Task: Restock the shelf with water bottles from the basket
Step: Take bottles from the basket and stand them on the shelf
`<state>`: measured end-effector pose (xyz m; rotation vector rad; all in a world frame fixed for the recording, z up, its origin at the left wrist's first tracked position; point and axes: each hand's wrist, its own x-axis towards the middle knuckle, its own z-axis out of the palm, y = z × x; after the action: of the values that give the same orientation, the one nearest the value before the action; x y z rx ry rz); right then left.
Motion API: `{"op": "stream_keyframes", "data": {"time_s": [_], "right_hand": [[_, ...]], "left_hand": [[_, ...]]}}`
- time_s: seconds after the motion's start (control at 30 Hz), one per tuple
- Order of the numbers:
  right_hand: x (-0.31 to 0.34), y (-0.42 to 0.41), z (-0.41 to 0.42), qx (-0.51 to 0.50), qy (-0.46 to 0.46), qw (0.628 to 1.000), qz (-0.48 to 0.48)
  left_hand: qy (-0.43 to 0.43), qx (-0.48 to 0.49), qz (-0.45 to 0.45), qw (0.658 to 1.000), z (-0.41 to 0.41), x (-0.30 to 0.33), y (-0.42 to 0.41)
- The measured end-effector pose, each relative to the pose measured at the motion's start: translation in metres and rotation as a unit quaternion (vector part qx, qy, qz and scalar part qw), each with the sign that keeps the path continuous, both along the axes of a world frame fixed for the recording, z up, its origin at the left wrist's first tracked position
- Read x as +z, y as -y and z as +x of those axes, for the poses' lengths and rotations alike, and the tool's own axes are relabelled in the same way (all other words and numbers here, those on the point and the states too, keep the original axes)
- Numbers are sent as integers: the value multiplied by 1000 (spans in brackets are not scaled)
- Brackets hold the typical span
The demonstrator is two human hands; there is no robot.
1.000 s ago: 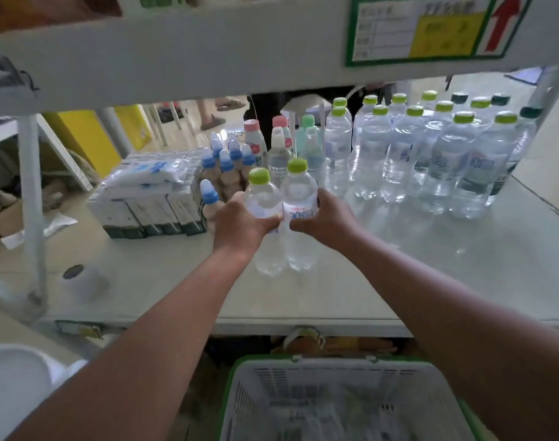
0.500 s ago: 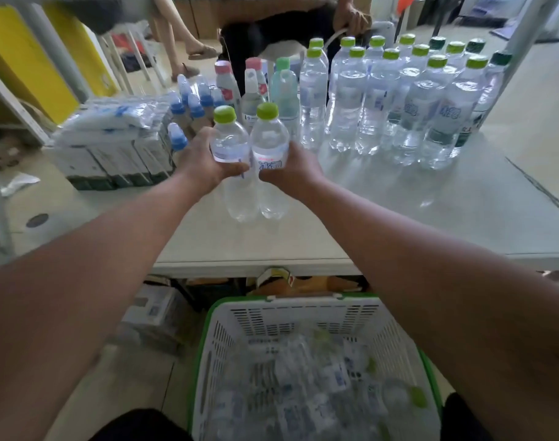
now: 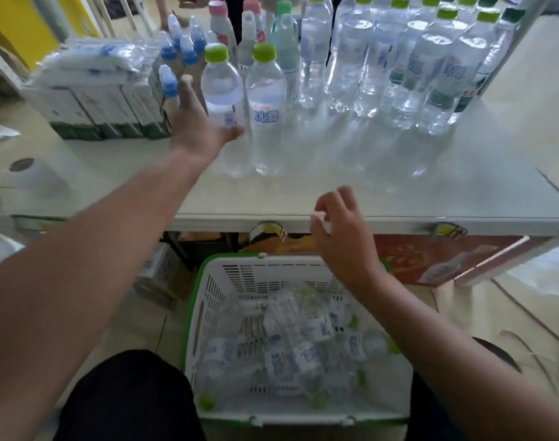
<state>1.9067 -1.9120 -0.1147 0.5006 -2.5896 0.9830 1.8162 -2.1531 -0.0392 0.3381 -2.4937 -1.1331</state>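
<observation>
Two clear water bottles with green caps stand side by side on the grey shelf (image 3: 399, 198): the left bottle (image 3: 222, 100) and the right bottle (image 3: 267, 113). My left hand (image 3: 198, 125) is at the left bottle's side, fingers straight, thumb across its front. My right hand (image 3: 343, 230) hovers over the shelf's front edge with loosely curled fingers, holding nothing. Below, the white basket with a green rim (image 3: 240, 275) holds several water bottles (image 3: 291, 348) lying down.
A group of taller green-capped bottles (image 3: 408, 65) fills the shelf's back right. Small blue-capped bottles (image 3: 176, 49) and wrapped white cartons (image 3: 97, 93) stand at the back left. A tape roll (image 3: 33, 176) lies at the left. My dark-clothed knee (image 3: 128, 399) is beside the basket.
Both hands gripped the two bottles before. The right hand has let go and drawn back toward the basket; the left hand has opened beside its bottle. The view has tilted down.
</observation>
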Motion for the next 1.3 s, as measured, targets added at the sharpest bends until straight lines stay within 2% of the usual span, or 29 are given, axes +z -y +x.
{"op": "stream_keyframes", "data": {"time_s": [0.07, 0.13, 0.17, 0.23, 0.3, 0.4, 0.47, 0.63, 0.8, 0.9, 0.93, 1.07, 1.23, 1.3], "right_hand": [[-49, -20, 33, -12, 125, 990, 61], [-100, -38, 55, -31, 285, 953, 95], [-122, -45, 63, -33, 367, 922, 124], [-154, -53, 75, -9, 492, 852, 178], [-169, -51, 85, 3, 545, 820, 177], [-178, -47, 87, -4, 544, 819, 183], [-188, -46, 82, -4, 553, 813, 183], [-210, -47, 67, -26, 566, 807, 168], [-228, -50, 68, -35, 608, 792, 46], [-264, -56, 67, -51, 612, 789, -5], [-273, -58, 66, -48, 610, 791, -5], [-261, -51, 69, -60, 583, 809, 39], [-246, -46, 72, -74, 548, 831, 64], [-245, -47, 77, -82, 543, 834, 44]], "left_hand": [[-121, -1, -94, 988, 39, -21, -18], [-174, -54, -141, 973, 89, -50, -47], [-157, -100, -144, 972, 111, -74, -60], [-38, -187, -121, 974, 156, -132, -86], [83, -246, -136, 956, 199, -197, -102], [179, -327, -225, 900, 234, -258, -108], [234, -353, -281, 861, 234, -261, -114], [237, -385, -376, 809, 210, -259, -132], [285, -379, -412, 778, 213, -280, -135], [261, -351, -425, 793, 210, -277, -134], [243, -352, -417, 802, 209, -278, -134], [264, -334, -370, 826, 207, -283, -130], [280, -329, -373, 821, 203, -278, -128], [293, -318, -358, 827, 203, -273, -125]]}}
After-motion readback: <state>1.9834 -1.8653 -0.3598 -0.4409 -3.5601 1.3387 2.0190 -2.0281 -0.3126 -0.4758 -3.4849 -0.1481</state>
